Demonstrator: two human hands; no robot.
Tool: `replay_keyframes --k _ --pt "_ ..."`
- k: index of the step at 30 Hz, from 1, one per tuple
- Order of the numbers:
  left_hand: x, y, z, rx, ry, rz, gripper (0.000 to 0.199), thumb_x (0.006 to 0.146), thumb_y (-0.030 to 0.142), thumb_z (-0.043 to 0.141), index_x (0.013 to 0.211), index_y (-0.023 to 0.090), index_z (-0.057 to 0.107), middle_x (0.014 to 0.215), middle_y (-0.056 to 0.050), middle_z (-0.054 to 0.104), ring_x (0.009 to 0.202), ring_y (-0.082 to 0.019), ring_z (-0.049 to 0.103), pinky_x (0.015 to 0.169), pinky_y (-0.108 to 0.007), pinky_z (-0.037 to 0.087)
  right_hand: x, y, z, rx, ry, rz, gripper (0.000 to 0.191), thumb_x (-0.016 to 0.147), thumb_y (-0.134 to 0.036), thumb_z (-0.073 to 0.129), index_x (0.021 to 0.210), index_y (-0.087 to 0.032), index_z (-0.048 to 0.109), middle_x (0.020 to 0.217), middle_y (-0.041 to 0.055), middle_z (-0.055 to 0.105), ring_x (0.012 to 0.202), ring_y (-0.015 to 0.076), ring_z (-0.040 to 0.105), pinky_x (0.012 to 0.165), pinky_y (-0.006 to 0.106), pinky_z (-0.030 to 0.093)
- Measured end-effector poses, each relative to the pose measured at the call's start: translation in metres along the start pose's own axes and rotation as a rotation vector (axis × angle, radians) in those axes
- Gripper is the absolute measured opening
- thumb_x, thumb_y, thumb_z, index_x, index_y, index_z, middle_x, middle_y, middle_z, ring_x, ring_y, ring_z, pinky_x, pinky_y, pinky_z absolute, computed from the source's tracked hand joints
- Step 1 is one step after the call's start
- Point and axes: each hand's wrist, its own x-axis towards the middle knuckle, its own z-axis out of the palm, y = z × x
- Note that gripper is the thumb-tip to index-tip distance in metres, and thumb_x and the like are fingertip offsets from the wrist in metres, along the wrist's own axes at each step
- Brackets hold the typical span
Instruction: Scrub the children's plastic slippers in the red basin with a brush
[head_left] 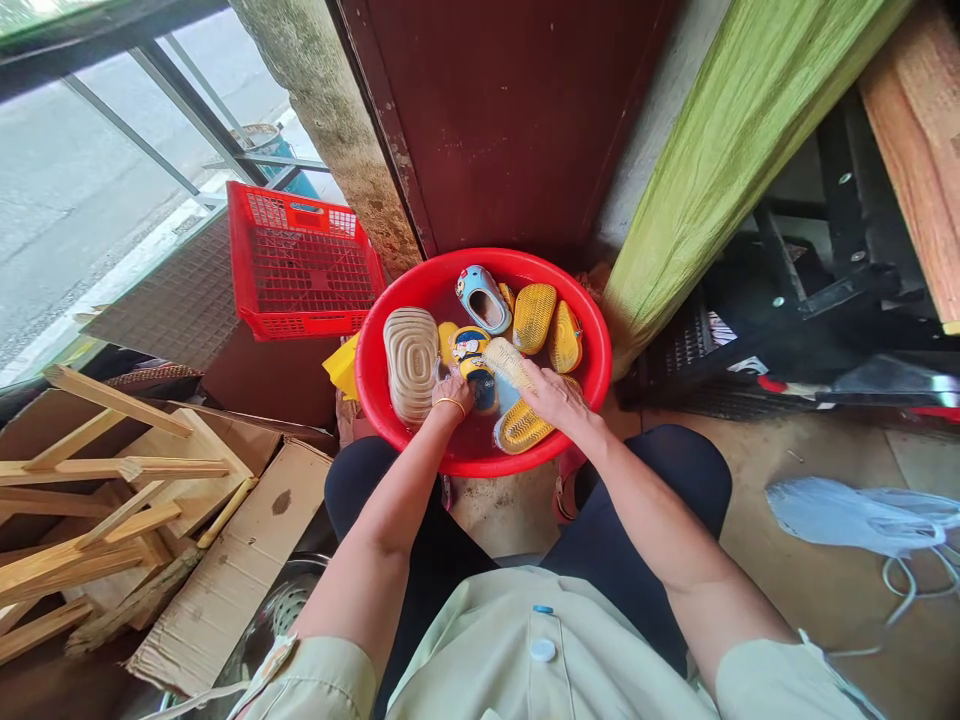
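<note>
Small children's shoes sit in a red plastic basin (598, 370) between my knees. My left hand (452, 388) closes on the near edge of a yellow and dark-blue shoe (484, 388) with a cartoon figure on top. Above that shoe, my right hand (553, 397) grips a pale scrubbing brush (504, 358); its far end extends past my fingers. A light-blue shoe (484, 300) lies behind, opening up. Yellow shoes (534, 318) rest soles up on the right, one (523, 428) below my right wrist. A large cream sole (412, 365) leans at the basin's left.
Left of the basin is a red crate (307, 265) on cardboard. Wooden stools (127, 480) and a flattened carton (232, 560) crowd my left side. A dark red door (510, 120) stands ahead, a green curtain (697, 160) to the right. A plastic bag (840, 515) lies on the floor.
</note>
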Motion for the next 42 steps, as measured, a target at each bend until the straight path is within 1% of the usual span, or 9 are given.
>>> replay_keyframes --k 4,9,17,21,27,30,32,35,42 --pt "0.0 -0.001 0.002 0.008 -0.004 0.008 0.063 0.105 0.038 0.034 0.15 -0.005 0.042 0.124 -0.032 0.07 0.125 -0.037 0.067 0.103 -0.043 0.05 -0.002 -0.007 0.002 0.005 0.039 -0.044 0.064 0.107 -0.046 0.032 0.167 -0.023 0.027 0.135 0.0163 0.066 0.111 0.0291 0.069 0.089 0.037 0.054" --pt "-0.002 -0.002 0.004 -0.008 0.04 -0.033 0.079 0.104 0.043 0.039 0.16 -0.009 0.017 0.125 -0.033 0.069 0.124 -0.037 0.068 0.102 -0.042 0.051 0.0 -0.017 0.005 0.024 -0.024 -0.073 0.06 0.107 -0.044 0.031 0.165 -0.029 0.032 0.135 0.013 0.066 0.109 0.0262 0.069 0.09 0.036 0.054" --pt "0.001 -0.007 0.006 -0.083 0.065 -0.009 0.074 0.102 0.039 0.043 0.158 -0.004 0.024 0.132 -0.031 0.067 0.122 -0.037 0.069 0.099 -0.041 0.052 0.003 -0.023 0.005 0.034 -0.091 -0.044 0.059 0.106 -0.039 0.032 0.165 -0.031 0.032 0.128 0.0146 0.068 0.108 0.0296 0.07 0.091 0.042 0.055" --pt "0.007 -0.018 0.005 -0.197 0.089 -0.008 0.072 0.096 0.038 0.051 0.156 0.003 0.033 0.128 -0.026 0.071 0.12 -0.039 0.069 0.096 -0.042 0.053 0.006 -0.021 0.012 0.022 -0.058 -0.049 0.059 0.105 -0.037 0.034 0.164 -0.028 0.034 0.123 0.0155 0.07 0.103 0.0303 0.071 0.088 0.043 0.057" --pt "0.014 -0.03 0.005 -0.588 0.092 0.092 0.088 0.077 0.036 0.068 0.156 0.01 0.037 0.12 -0.018 0.074 0.115 -0.039 0.07 0.098 -0.047 0.052 0.006 -0.018 0.019 0.091 -0.015 -0.071 0.058 0.104 -0.034 0.039 0.161 -0.022 0.039 0.115 0.0185 0.072 0.096 0.0329 0.073 0.083 0.045 0.057" --pt "0.022 -0.032 0.008 -0.955 0.031 0.198 0.078 0.076 0.039 0.065 0.147 0.012 0.049 0.12 -0.012 0.074 0.111 -0.031 0.069 0.099 -0.043 0.053 0.005 -0.017 0.025 0.111 -0.01 -0.074 0.056 0.104 -0.031 0.04 0.159 -0.023 0.043 0.113 0.0179 0.072 0.096 0.0318 0.072 0.084 0.045 0.056" --pt "0.027 -0.033 0.011 -1.074 0.048 0.213 0.064 0.081 0.045 0.059 0.137 0.015 0.057 0.123 -0.01 0.073 0.115 -0.029 0.066 0.103 -0.042 0.051 0.005 -0.015 0.029 0.125 0.003 -0.08 0.055 0.103 -0.028 0.04 0.157 -0.024 0.046 0.111 0.0172 0.073 0.097 0.0302 0.072 0.085 0.043 0.056" --pt "0.03 -0.034 0.015 -0.974 0.116 0.168 0.053 0.088 0.048 0.052 0.129 0.017 0.063 0.123 -0.01 0.072 0.118 -0.029 0.064 0.107 -0.044 0.047 0.006 -0.011 0.034 0.175 0.013 -0.075 0.055 0.102 -0.028 0.042 0.156 -0.025 0.048 0.11 0.0162 0.073 0.098 0.0298 0.072 0.088 0.044 0.055" --pt "0.025 -0.033 0.014 -0.687 0.101 0.066 0.045 0.094 0.042 0.047 0.129 0.017 0.06 0.121 -0.016 0.072 0.115 -0.035 0.066 0.102 -0.048 0.047 0.008 -0.011 0.037 0.166 -0.002 -0.066 0.056 0.102 -0.034 0.044 0.157 -0.03 0.046 0.107 0.0128 0.072 0.095 0.0296 0.072 0.086 0.044 0.056"
